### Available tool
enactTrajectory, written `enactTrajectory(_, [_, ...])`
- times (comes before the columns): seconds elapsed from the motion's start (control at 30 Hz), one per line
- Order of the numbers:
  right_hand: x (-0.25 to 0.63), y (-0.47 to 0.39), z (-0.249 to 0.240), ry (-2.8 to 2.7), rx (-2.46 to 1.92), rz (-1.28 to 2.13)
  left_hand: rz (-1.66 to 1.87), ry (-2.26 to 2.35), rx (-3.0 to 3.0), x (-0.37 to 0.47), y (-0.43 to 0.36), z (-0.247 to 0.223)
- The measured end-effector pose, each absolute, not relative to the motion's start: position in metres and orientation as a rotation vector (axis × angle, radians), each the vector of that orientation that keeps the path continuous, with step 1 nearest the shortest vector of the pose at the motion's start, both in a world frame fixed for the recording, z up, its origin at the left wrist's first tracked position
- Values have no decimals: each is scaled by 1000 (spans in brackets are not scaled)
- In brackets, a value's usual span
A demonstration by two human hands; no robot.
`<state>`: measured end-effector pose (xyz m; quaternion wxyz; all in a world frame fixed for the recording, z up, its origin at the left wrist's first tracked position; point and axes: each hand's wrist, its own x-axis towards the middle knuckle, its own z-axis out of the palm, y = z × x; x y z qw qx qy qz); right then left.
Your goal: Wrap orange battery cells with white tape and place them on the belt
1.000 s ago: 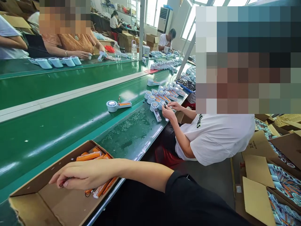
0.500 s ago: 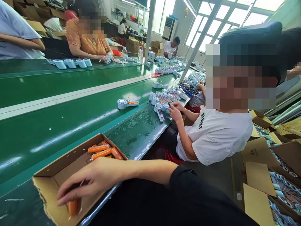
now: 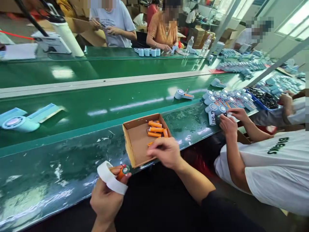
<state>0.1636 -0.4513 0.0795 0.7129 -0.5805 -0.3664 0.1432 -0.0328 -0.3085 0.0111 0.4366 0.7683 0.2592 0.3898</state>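
Note:
My left hand [image 3: 107, 196] grips an orange cylinder [image 3: 120, 173] with a round, greenish end, and a white tape roll [image 3: 106, 175] hangs around its fingers. Over the near right side of a shallow cardboard box [image 3: 127, 141] is my right hand [image 3: 166, 153], its thumb and fingers pinched together. Whatever it may hold is too small or hidden to name. Several orange cylinders [image 3: 155, 129] lie at the box's far right, and a bit of orange shows beside my right fingertips.
Light blue housings [image 3: 212, 108] cluster on the bench to the right, beside another person's hands [image 3: 229, 124]. One housing [image 3: 180, 94] rests on the green belt [image 3: 108, 103]; an opened one [image 3: 20, 124] is at far left. More people sit across the belt.
The view has swung left, bringing my left hand with the roll and cylinder into sight. My right hand has left the orange cylinder it was over and is now at the box's right side.

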Motion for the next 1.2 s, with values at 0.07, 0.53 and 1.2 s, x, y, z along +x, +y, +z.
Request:
enactTrajectory(0.07, [169,-464,84,-617,-1213,376,1082,629,1803,-29,-306,21])
enactTrajectory(0.53, [152,-480,62,-927,-1077,526,581,193,1841,16,-329,91])
enactTrajectory(1.2, [141,-478,65,-314,-1030,280,421,111,1904,13,-335,57])
